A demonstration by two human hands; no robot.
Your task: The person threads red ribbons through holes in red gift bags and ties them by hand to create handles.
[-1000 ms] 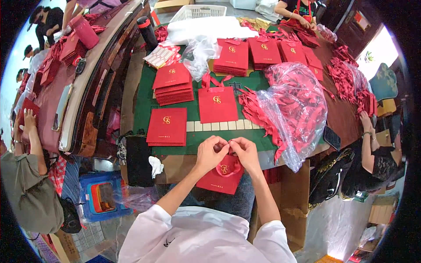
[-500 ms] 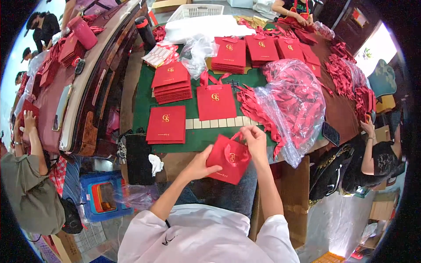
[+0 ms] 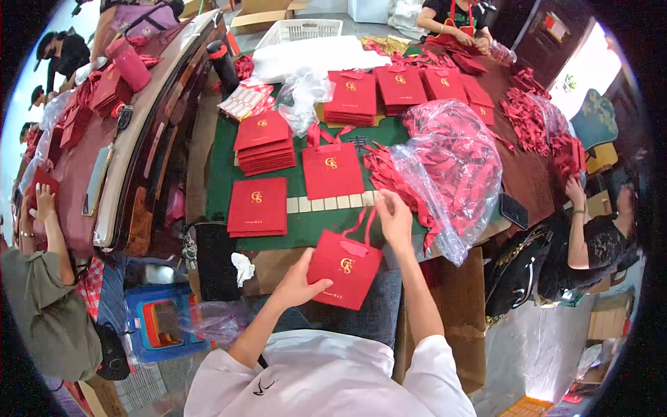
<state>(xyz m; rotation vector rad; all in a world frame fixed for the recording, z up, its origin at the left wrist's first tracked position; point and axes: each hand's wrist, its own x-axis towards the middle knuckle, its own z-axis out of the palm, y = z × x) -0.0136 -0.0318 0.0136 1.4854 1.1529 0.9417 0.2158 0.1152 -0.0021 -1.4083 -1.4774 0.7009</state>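
Note:
My left hand (image 3: 297, 283) grips the left edge of a small red paper bag (image 3: 340, 278) with a gold emblem, thumb across its front. My right hand (image 3: 394, 217) is closed in a pinch on the red ribbon handle (image 3: 367, 224), drawing it taut above the bag's top edge. A finished-looking red bag (image 3: 332, 170) with its ribbon up lies flat ahead of my hands on the green mat (image 3: 278, 242). To its left are a low pile of bags (image 3: 257, 208) and a taller stack (image 3: 264, 142).
A clear plastic sack of red ribbons (image 3: 455, 167) spills loose ribbons toward the middle. More bag stacks (image 3: 349, 97) stand behind. A phone (image 3: 513, 210) lies at the right edge. Co-workers sit left, right and at the far side. A blue stool (image 3: 163, 320) stands lower left.
My right hand has pulled the ribbon handle up and away from the bag's front, where it hung looped before. The bag has moved slightly down and left in view.

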